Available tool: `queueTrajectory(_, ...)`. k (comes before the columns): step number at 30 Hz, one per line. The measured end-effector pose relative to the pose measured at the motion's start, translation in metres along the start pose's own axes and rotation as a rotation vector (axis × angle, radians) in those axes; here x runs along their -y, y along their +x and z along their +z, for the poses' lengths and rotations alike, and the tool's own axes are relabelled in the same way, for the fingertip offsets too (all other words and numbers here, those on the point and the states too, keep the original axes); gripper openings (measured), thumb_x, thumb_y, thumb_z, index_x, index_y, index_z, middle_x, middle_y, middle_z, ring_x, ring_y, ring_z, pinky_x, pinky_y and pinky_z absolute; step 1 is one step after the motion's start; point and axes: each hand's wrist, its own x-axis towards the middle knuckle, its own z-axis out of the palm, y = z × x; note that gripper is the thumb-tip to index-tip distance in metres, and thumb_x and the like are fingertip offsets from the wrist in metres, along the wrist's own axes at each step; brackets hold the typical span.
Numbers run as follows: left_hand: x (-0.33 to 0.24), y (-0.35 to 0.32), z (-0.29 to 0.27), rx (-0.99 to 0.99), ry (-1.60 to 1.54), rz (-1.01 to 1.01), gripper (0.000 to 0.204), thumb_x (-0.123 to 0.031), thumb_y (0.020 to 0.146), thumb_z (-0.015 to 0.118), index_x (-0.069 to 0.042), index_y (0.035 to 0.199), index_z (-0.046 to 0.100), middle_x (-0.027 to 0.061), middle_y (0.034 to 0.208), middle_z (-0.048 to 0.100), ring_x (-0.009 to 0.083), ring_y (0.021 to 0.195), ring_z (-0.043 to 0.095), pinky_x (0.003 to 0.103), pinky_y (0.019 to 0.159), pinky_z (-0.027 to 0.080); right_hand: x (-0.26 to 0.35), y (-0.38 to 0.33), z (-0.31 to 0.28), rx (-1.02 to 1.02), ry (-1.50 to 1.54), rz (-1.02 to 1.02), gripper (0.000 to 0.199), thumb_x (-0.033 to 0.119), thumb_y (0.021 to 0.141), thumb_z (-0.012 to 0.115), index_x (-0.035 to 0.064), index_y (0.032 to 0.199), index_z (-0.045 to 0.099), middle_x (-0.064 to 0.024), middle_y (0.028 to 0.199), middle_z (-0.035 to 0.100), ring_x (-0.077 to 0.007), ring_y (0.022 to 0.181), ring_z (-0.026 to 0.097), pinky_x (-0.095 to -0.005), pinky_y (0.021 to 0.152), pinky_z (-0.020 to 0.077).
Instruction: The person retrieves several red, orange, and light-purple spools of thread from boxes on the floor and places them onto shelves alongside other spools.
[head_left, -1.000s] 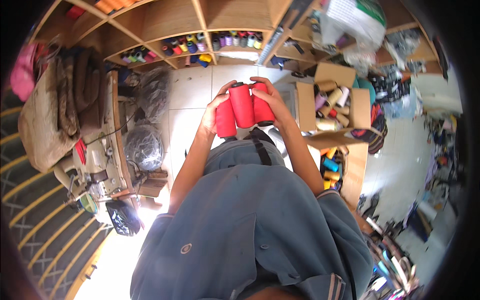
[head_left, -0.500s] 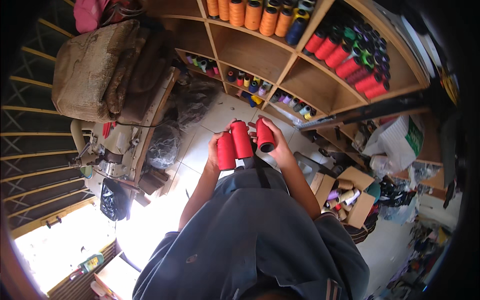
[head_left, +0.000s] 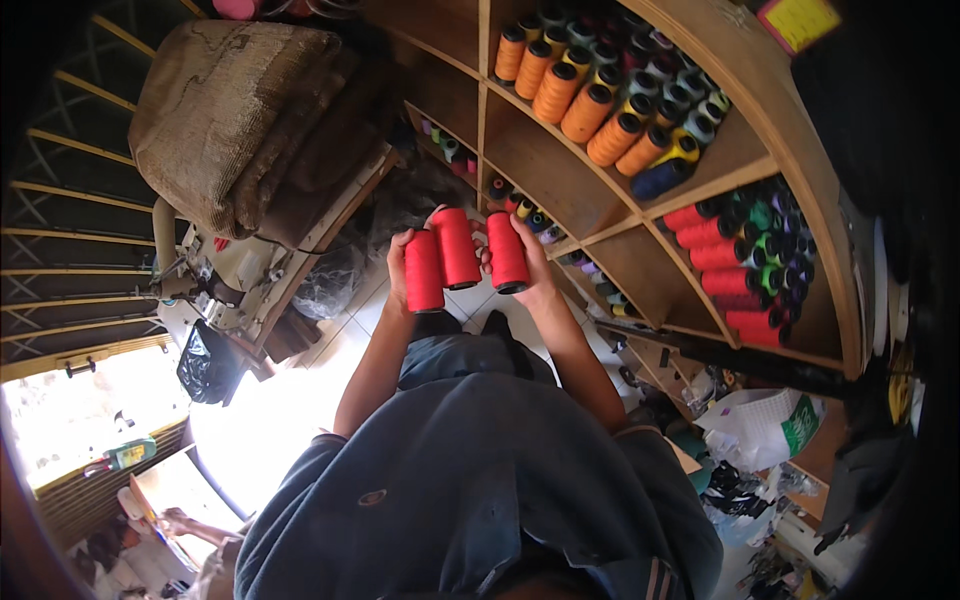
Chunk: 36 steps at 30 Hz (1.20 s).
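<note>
Two red thread spools are in my left hand (head_left: 398, 268): the outer spool (head_left: 424, 275) sits slightly lower, and the inner spool (head_left: 457, 250) stands beside it. My right hand (head_left: 538, 268) is wrapped round a third red spool (head_left: 508, 255), held nearly upright with its dark base showing. A narrow gap lies between the inner spool and this third one, where some fingertips show. All three are held in front of my body, above the tiled floor.
Ahead, a wooden shelf unit (head_left: 640, 217) holds orange spools (head_left: 588, 112) and red spools (head_left: 716, 254). A sewing machine (head_left: 225, 285) and folded brown cloth (head_left: 225, 115) are at left. Plastic bags (head_left: 750, 425) lie at right. Another person's hand (head_left: 180, 522) shows at lower left.
My view has turned toward the right, so the shelves stand differently in it. Both hands still hold the same spools, and the right-hand spool is more upright.
</note>
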Motion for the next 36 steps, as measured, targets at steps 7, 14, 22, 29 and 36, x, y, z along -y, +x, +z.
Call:
queueTrajectory(7,-0.063,0.061,-0.005,-0.008,0.038,0.015,0.067,-0.045,0.084,0.048,-0.008,0.139,0.034,0.0245,0.131,0.047,0.0412,0.111,0.054,0.052,0.094,0.046,0.036,0.057,0.046,-0.073,-0.299,-0.073,0.040,0.024,0.091,0.050,0.0136,0.129,0.045,-0.0126,0.102,0.056,-0.0216,0.066,0.060,-0.0362,0.055,0.0520)
queueTrajectory(14,-0.158,0.147,0.002,0.073,0.170,-0.046,0.061,-0.039,0.085,0.048,-0.007,0.137,0.041,0.0176,0.122,0.055,0.0311,0.106,0.059,0.044,0.092,0.049,0.054,0.156,0.113,-0.125,-0.661,-0.374,0.038,0.021,0.092,0.053,0.0129,0.128,0.044,-0.0106,0.105,0.058,-0.0186,0.070,0.060,-0.0319,0.057,0.0529)
queueTrajectory(22,-0.195,0.191,-0.019,0.026,0.108,-0.109,0.054,-0.032,0.084,0.051,-0.008,0.133,0.047,0.0174,0.118,0.058,0.0281,0.102,0.060,0.041,0.090,0.049,0.097,0.292,0.163,-0.397,-0.934,-1.057,0.048,0.018,0.084,0.069,0.0085,0.126,0.047,-0.0102,0.111,0.055,-0.0193,0.099,0.056,-0.0320,0.083,0.0467)
queueTrajectory(29,-0.194,0.189,-0.058,-0.127,-0.101,-0.176,0.050,-0.031,0.085,0.051,-0.008,0.129,0.046,0.0225,0.118,0.057,0.0387,0.102,0.059,0.048,0.091,0.048,0.192,0.384,0.159,-0.819,-1.199,-1.581,0.038,0.012,0.081,0.070,0.0024,0.113,0.052,-0.0091,0.107,0.058,-0.0193,0.095,0.055,-0.0323,0.082,0.0471)
queueTrajectory(36,-0.195,0.180,-0.032,-0.069,0.028,-0.155,0.055,-0.033,0.083,0.053,0.000,0.126,0.047,0.0213,0.115,0.059,0.0342,0.101,0.061,0.043,0.092,0.048,0.266,0.437,0.114,-0.603,-0.709,-1.546,0.036,-0.014,0.083,0.050,0.0071,0.113,0.051,-0.0016,0.106,0.049,-0.0136,0.091,0.048,-0.0224,0.064,0.0474)
